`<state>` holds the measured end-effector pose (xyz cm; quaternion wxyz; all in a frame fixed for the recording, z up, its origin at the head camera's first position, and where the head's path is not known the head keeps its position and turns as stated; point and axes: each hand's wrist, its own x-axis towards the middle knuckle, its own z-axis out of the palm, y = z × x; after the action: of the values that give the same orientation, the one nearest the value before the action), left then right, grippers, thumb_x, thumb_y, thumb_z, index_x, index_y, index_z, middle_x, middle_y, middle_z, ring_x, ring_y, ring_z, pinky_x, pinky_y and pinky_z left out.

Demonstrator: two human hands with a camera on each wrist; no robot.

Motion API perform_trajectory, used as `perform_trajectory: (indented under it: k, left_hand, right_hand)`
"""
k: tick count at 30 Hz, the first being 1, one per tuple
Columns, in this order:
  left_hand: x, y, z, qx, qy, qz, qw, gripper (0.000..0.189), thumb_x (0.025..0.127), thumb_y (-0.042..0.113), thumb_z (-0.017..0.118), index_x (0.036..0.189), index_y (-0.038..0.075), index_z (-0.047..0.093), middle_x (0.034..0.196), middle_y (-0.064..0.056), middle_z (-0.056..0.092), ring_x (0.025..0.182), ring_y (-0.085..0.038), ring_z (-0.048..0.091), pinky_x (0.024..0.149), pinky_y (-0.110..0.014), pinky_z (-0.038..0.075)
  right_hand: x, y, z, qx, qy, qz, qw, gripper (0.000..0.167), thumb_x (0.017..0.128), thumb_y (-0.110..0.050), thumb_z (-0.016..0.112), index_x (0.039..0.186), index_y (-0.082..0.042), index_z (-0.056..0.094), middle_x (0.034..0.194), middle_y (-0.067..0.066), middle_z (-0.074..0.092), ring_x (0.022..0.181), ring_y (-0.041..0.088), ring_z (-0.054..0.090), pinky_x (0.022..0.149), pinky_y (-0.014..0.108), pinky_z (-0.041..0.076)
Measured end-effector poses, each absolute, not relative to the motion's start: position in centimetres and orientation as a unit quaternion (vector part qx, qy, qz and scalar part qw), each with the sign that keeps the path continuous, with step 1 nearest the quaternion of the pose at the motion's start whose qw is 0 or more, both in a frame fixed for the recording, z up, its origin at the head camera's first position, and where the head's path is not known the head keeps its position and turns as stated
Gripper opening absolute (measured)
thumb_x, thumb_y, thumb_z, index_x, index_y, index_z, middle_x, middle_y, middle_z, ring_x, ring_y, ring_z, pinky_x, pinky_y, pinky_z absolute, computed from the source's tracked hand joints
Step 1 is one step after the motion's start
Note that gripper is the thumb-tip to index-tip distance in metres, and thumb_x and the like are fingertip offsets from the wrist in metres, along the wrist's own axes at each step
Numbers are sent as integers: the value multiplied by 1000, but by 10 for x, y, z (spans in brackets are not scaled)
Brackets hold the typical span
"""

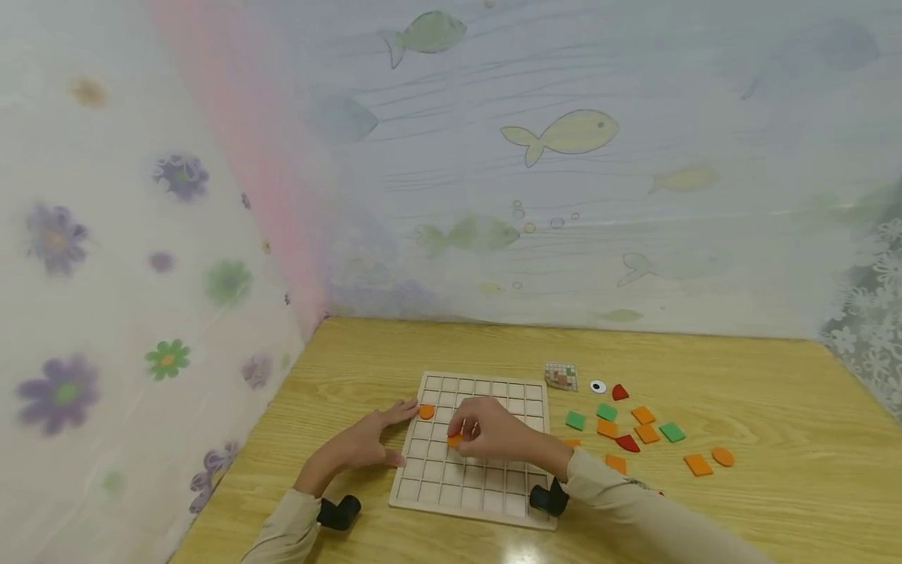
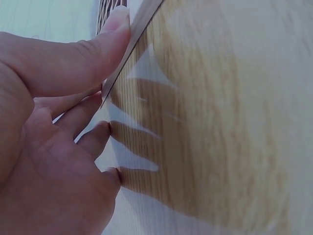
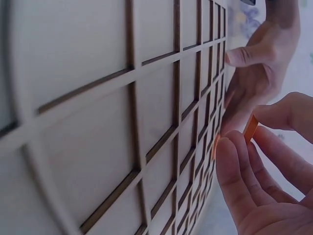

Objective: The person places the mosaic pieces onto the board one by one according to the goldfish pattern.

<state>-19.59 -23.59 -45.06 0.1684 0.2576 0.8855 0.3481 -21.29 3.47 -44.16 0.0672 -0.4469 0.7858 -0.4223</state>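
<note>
A wooden grid board (image 1: 451, 503) lies on the table, divided by raised strips into square cells. Above its left-middle cells, my right hand (image 1: 493, 429) pinches an orange tile (image 3: 250, 128) between thumb and fingertips. The tile is seen edge-on in the right wrist view. My left hand (image 1: 362, 441) rests at the board's left edge, fingers stretched out, with thumb (image 2: 115, 29) and fingertips touching the rim. One orange round piece (image 1: 427, 411) sits in a cell near the left edge, close to the left fingertips.
Right of the board lie several loose pieces: orange squares (image 1: 698, 464), green squares (image 1: 672, 432), red wedges (image 1: 620, 392), an orange oval (image 1: 723, 457) and a white eye disc (image 1: 598, 386). A small patterned card (image 1: 561, 377) lies by the board's far right corner. Printed curtains (image 1: 451, 258) border the table.
</note>
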Motion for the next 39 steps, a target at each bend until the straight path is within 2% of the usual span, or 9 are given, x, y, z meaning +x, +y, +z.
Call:
perform_trajectory:
  k: [6, 11, 16, 23, 27, 34, 39]
  left_hand:
    - [-196, -232, -446, 258, 887, 343, 168, 82, 80, 15, 75, 149, 8, 31, 155, -12, 19, 142, -34, 12, 109, -62, 1]
    - [-197, -232, -446, 258, 886, 346, 170, 83, 80, 14, 75, 149, 8, 30, 156, -10, 19, 142, -33, 12, 109, -62, 1]
    - [-198, -233, -449, 247, 884, 357, 176, 82, 79, 14, 75, 149, 10, 31, 156, -10, 19, 143, -33, 10, 109, -62, 1]
    - [-197, -234, -450, 242, 886, 355, 173, 81, 79, 13, 76, 149, 15, 33, 155, -11, 20, 142, -33, 12, 109, -63, 3]
    - [-196, -235, -449, 243, 889, 349, 169, 81, 80, 12, 75, 149, 14, 33, 155, -10, 21, 142, -33, 13, 109, -63, 1]
    - [-194, -236, -449, 235, 888, 356, 173, 80, 79, 10, 75, 148, 11, 33, 155, -13, 21, 142, -35, 12, 109, -62, 7]
    - [-194, -236, -449, 252, 884, 357, 165, 80, 79, 11, 75, 148, 7, 33, 154, -14, 23, 141, -36, 13, 109, -63, 1]
  right_hand:
    - [-216, 18, -443, -442, 793, -410, 94, 10, 80, -5, 69, 89, -8, 71, 87, 3, 62, 68, 2, 56, 65, 18, 50]
    - [-220, 1, -445, -443, 799, -393, 101, 10, 77, -5, 72, 87, -7, 71, 85, 1, 62, 66, 1, 54, 61, 17, 49]
    - [-221, -18, -449, -460, 800, -372, 96, 11, 76, 3, 69, 84, -4, 73, 79, 1, 65, 61, -1, 52, 56, 14, 46]
    - [-218, -32, -445, -474, 815, -327, 68, 17, 73, 8, 66, 78, -5, 74, 66, -6, 62, 53, -1, 46, 51, 11, 40]
    - [-216, -34, -443, -465, 817, -333, 71, 16, 73, 9, 67, 78, -4, 74, 68, -2, 66, 55, 0, 48, 53, 12, 41]
    - [-214, -34, -446, -452, 814, -355, 92, 15, 75, 9, 67, 79, -4, 73, 71, 0, 67, 56, -1, 51, 53, 12, 44]
    - [-213, -31, -443, -464, 812, -341, 98, 20, 74, 12, 67, 81, -5, 73, 76, 0, 66, 56, 0, 49, 53, 12, 43]
